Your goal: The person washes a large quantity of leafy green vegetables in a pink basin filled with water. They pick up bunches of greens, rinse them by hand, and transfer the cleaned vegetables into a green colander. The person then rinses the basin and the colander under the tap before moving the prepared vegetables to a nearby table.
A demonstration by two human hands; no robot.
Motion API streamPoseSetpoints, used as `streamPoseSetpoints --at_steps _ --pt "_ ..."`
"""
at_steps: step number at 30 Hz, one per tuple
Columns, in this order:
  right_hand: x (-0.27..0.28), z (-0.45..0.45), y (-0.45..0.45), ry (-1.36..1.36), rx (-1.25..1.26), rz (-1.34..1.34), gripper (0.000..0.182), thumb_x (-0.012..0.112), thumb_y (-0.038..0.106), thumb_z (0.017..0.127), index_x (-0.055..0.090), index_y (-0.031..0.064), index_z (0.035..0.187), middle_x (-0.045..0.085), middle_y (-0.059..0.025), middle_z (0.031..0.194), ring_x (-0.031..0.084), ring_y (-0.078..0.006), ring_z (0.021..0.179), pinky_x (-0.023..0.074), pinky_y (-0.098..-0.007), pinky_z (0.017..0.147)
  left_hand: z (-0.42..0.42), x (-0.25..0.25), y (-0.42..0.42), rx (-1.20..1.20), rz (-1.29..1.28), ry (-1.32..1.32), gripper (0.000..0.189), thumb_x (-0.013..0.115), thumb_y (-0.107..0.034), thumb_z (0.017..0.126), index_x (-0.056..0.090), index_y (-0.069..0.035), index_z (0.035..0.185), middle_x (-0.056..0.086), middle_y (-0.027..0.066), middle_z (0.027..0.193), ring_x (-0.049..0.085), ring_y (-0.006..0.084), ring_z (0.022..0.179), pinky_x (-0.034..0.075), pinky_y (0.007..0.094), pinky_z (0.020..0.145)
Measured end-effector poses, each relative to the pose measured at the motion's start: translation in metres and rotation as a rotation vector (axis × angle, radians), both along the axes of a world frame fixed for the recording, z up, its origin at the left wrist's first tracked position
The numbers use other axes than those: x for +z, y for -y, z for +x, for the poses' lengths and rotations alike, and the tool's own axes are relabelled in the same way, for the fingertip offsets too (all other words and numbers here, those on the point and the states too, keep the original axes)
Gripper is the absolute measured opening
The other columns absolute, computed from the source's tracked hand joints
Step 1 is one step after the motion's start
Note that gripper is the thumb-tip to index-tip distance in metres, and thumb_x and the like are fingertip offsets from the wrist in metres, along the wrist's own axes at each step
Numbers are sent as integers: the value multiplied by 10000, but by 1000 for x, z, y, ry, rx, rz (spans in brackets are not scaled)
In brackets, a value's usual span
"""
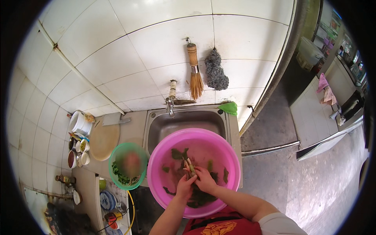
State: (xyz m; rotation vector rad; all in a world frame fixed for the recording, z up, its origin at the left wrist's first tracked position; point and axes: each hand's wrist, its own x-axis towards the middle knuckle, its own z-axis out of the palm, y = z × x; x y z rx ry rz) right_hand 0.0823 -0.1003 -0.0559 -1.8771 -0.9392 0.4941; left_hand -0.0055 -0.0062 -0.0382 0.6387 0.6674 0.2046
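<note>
Over a large pink plastic basin [230, 152], my left hand [185, 186] and my right hand [205, 179] come together on a bunch of leafy greens [189, 165]. The pale, pinkish stem ends point away from me, and both hands' fingertips pinch the stems. Dark green leaves [202, 198] lie low in the basin, below my wrists, and loose leaf pieces [177, 153] float in the water around the bunch. To the left, a green plastic basket [112, 157] contains more leafy greens [124, 177]; part of its contents is blurred.
The basin overlaps the front of a stainless steel sink [155, 126] under a tap [170, 102]. A cleaver [111, 119] lies on a round cutting board [104, 141] at left, beside seasoning bowls [85, 158]. A brush [194, 67] and scouring mesh [216, 70] hang on the tiled wall.
</note>
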Motion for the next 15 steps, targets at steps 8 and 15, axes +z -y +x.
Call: streamPoseSetpoints --at_steps 8,15 --pt "23 31 18 -267 -21 58 469 651 230 763 516 12 1155 503 -172 1190 508 -303 1068 415 -377 905 -5 27 -2 -31 -39 -39 293 586 9 818 551 -11 1109 616 59 998 600 167 874 467 289 816" --pt "39 52 4 -716 71 56 223 640 117 813 585 -3 993 603 -54 849 582 -137 761 480 -271 712 -13 9 -12 -131 -56 59 448 497 20 846 435 -41 1285 552 84 1146 526 215 1079 426 374 933"
